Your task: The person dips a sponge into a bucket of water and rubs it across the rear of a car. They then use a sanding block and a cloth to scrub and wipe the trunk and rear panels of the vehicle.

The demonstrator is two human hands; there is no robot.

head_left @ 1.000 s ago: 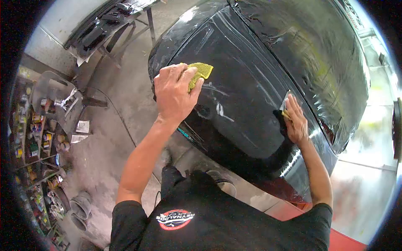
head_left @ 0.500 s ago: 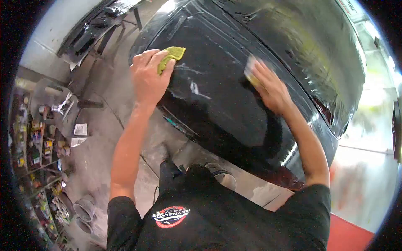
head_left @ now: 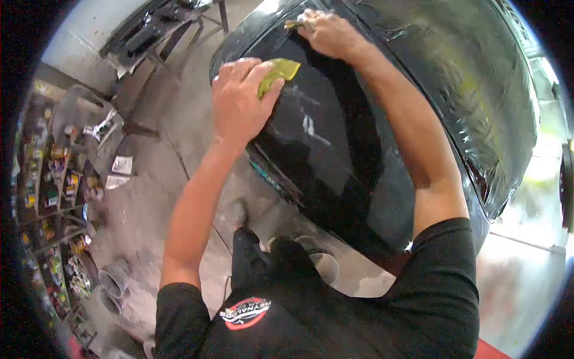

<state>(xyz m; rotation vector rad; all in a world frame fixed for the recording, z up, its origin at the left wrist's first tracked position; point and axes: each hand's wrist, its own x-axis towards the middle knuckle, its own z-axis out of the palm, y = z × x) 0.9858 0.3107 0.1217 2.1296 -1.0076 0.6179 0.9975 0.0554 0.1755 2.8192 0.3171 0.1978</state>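
My left hand is closed on a folded yellow-green cloth near the left edge of a glossy black car panel. My right hand is stretched to the panel's far end, with its fingers pressed down on a small pale, yellowish cloth. Most of that cloth is hidden under the fingers. Whitish streaks show on the black surface between my hands and the near edge.
Clear plastic sheeting covers the car beyond the panel. At left are a grey stool, shelves of cans and bottles and buckets. Another bucket stands by my feet. Dark parts lie on a stand at the upper left.
My right hand has swept with its cloth from the panel's right side to its far left end. My left hand still grips the yellow-green cloth; the view has shifted slightly.
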